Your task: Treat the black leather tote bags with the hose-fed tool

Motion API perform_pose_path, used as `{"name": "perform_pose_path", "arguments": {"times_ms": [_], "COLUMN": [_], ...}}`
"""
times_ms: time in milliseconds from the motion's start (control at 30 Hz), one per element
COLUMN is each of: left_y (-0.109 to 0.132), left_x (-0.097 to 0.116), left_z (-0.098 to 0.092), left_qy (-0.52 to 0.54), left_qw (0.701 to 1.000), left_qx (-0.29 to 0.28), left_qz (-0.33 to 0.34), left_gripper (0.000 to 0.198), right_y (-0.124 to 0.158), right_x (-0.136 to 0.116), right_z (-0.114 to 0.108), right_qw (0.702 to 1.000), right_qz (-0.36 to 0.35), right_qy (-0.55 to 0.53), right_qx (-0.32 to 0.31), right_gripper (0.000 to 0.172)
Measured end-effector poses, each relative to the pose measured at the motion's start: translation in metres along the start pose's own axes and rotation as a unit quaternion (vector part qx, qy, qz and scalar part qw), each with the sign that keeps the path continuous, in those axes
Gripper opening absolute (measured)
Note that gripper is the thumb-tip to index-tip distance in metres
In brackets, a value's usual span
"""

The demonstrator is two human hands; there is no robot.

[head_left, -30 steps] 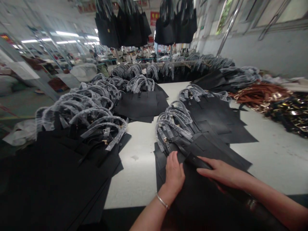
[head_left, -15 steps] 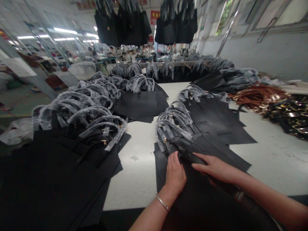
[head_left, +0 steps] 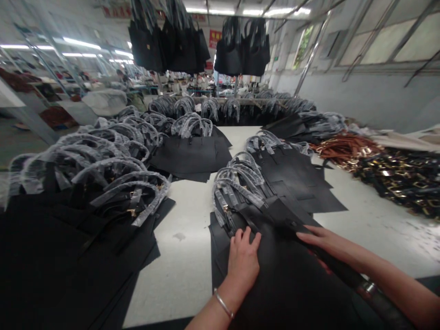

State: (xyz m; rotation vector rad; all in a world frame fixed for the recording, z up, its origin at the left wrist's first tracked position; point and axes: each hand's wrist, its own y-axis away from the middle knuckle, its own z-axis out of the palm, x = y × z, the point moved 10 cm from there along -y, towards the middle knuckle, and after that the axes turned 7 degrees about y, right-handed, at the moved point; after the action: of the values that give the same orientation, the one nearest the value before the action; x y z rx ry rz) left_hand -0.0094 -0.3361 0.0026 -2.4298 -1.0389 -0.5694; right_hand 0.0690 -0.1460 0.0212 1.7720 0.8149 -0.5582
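Note:
A black bag panel (head_left: 275, 270) lies on a stack in front of me, with handles (head_left: 237, 183) wrapped in clear film at its far end. My left hand (head_left: 244, 256) rests on the panel's left side, fingers spread, fingertips beside a narrow black strap. My right hand (head_left: 325, 243) is closed around a black hose-like tool (head_left: 338, 268) with a silver ring near its lower right end. The tool's far end points toward a black flap (head_left: 278, 211) on the panel. Whether it touches the flap is hard to tell.
More black bag panels (head_left: 185, 156) with wrapped handles lie on the white table (head_left: 175, 266). A large stack (head_left: 68, 256) stands left. Brown straps (head_left: 345, 149) and black straps with gold hardware (head_left: 402, 181) heap at the right. Finished bags (head_left: 240, 50) hang overhead.
My right hand and the tool have moved right and away from my left hand. My left hand's fingers have spread. The camera view has turned slightly to the right.

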Motion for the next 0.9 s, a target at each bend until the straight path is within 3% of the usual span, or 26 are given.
{"name": "perform_pose_path", "arguments": {"times_ms": [200, 300, 433, 533, 633, 767, 900], "left_y": [-0.003, -0.002, 0.001, 0.003, 0.003, -0.002, -0.014], "left_x": [0.006, 0.008, 0.008, 0.005, 0.001, 0.003, 0.001], "left_z": [-0.002, -0.004, -0.007, -0.010, -0.013, -0.009, -0.008], "left_qy": [-0.016, -0.021, -0.020, -0.035, -0.063, -0.071, -0.062], "left_qw": [1.000, 1.000, 1.000, 0.998, 0.994, 0.995, 0.997], "left_qx": [0.003, 0.006, 0.015, 0.044, 0.075, 0.059, 0.042], "left_qz": [0.013, 0.019, 0.018, -0.011, -0.043, -0.026, -0.011], "left_gripper": [0.053, 0.053, 0.053, 0.050, 0.044, 0.042, 0.043], "right_y": [-0.010, -0.011, -0.006, 0.001, 0.007, 0.002, -0.007], "right_x": [-0.006, -0.019, -0.034, -0.033, -0.015, 0.004, -0.005], "right_z": [0.008, 0.006, -0.002, -0.008, -0.011, 0.007, 0.011], "right_qw": [0.999, 0.992, 0.982, 0.983, 0.991, 0.997, 0.990], "right_qz": [-0.036, -0.091, -0.138, -0.137, -0.102, -0.070, -0.110], "right_qy": [0.016, 0.051, -0.006, -0.005, 0.001, 0.033, 0.049], "right_qx": [0.010, 0.076, 0.131, 0.118, 0.081, 0.013, 0.072], "right_gripper": [0.062, 0.064, 0.060, 0.062, 0.066, 0.072, 0.074]}}
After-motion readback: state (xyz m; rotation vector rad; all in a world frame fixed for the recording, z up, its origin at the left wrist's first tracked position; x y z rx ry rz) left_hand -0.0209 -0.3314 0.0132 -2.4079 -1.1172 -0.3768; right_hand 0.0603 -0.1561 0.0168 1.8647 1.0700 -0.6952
